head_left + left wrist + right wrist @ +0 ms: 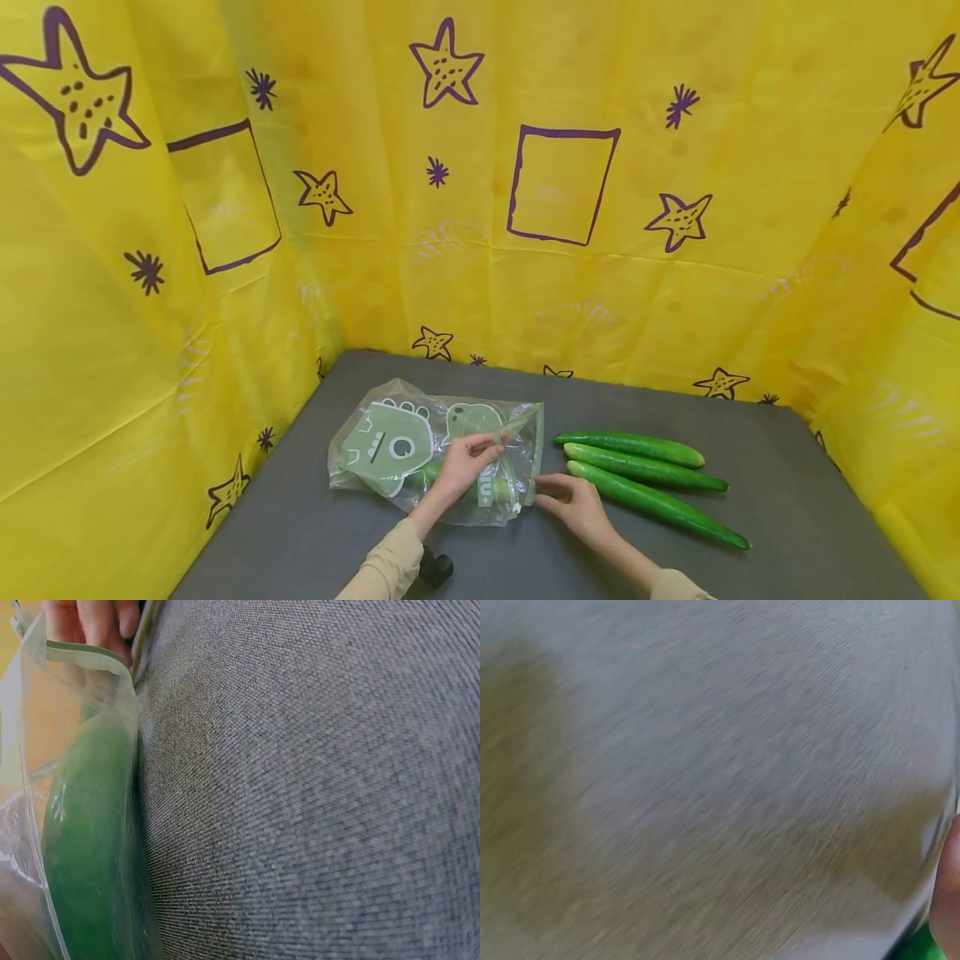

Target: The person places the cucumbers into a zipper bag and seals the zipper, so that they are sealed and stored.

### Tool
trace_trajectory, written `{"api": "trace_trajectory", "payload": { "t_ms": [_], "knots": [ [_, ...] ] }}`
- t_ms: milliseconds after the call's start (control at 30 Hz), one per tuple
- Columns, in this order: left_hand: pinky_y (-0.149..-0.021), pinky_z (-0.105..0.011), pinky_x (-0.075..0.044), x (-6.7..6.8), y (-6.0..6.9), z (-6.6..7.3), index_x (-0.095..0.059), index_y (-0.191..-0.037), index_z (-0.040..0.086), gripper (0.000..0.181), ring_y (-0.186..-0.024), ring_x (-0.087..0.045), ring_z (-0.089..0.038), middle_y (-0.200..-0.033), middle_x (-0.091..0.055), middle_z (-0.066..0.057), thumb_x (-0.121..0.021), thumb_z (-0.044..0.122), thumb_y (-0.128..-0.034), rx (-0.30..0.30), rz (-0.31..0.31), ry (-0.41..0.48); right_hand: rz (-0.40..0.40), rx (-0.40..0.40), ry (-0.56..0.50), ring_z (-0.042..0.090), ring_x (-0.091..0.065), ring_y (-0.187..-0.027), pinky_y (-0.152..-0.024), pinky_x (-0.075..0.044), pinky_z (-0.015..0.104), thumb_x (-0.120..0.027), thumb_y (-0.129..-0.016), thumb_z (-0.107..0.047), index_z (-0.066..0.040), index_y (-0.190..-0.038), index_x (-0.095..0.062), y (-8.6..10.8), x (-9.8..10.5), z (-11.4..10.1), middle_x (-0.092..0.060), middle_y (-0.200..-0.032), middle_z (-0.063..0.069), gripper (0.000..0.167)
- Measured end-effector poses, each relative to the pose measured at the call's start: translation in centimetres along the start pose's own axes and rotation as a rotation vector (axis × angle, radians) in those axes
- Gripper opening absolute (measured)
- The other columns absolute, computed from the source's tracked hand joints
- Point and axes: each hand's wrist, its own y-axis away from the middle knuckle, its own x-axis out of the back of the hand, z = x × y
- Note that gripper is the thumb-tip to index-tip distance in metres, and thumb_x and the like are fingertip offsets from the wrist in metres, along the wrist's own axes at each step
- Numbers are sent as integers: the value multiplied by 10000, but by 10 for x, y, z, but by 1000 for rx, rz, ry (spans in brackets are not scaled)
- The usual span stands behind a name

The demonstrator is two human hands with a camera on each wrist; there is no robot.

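A clear zip bag (517, 425) with green cartoon prints lies flat on the table, its mouth towards the right. Inside it is a cucumber (90, 847), large in the left wrist view and partly covered by the prints in the head view. My left hand (459, 468) pinches the bag's film near the upper part of the mouth. At the mouth's lower corner, my right hand (576, 505) pinches the edge between thumb and fingers. The right wrist view shows mostly blurred table, with a fingertip (948, 892) at its right edge.
Three more cucumbers, the top one (630, 448), the middle one (645, 467) and the bottom one (660, 504), lie side by side right of the bag. A small black object (437, 568) sits near my left sleeve. Yellow printed curtains (480, 283) surround the grey table (300, 525).
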Motion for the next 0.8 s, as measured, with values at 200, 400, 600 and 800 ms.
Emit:
{"api": "trace_trajectory", "payload": {
  "t_ms": [200,400,600,800],
  "knots": [
    [-812,-195,-550,0,0,0,-646,-1066,-113,236,-974,-689,-277,-1078,-669,-267,-634,38,-884,-1,-3,12,-11,-15,26,151,-699,-892,-720,-550,175,-756,-799,-144,-26,-1087,-690,13,20,1,-726,-1025,135,318],
    [-824,-239,-560,0,0,-1,-644,-1097,-96,262,-983,-678,-334,-1064,-679,-260,-637,65,-890,22,-3,10,-30,-49,55,76,-689,-876,-722,-552,181,-748,-807,-144,-17,-1125,-671,25,38,4,-703,-1085,161,351],
    [-832,-294,-569,-1,0,-1,-640,-1099,-103,270,-993,-661,-397,-1058,-676,-274,-641,66,-889,24,6,11,-30,-140,72,21,-670,-873,-719,-543,178,-750,-807,-178,-43,-1164,-653,37,55,2,-690,-1123,154,394],
    [-835,-312,-570,-1,0,-2,-631,-1103,-114,274,-992,-654,-421,-1057,-668,-289,-639,54,-886,28,5,26,-23,-198,70,26,-665,-896,-727,-543,184,-739,-818,-191,-49,-1210,-624,49,74,0,-675,-1160,159,432]
  ]
}}
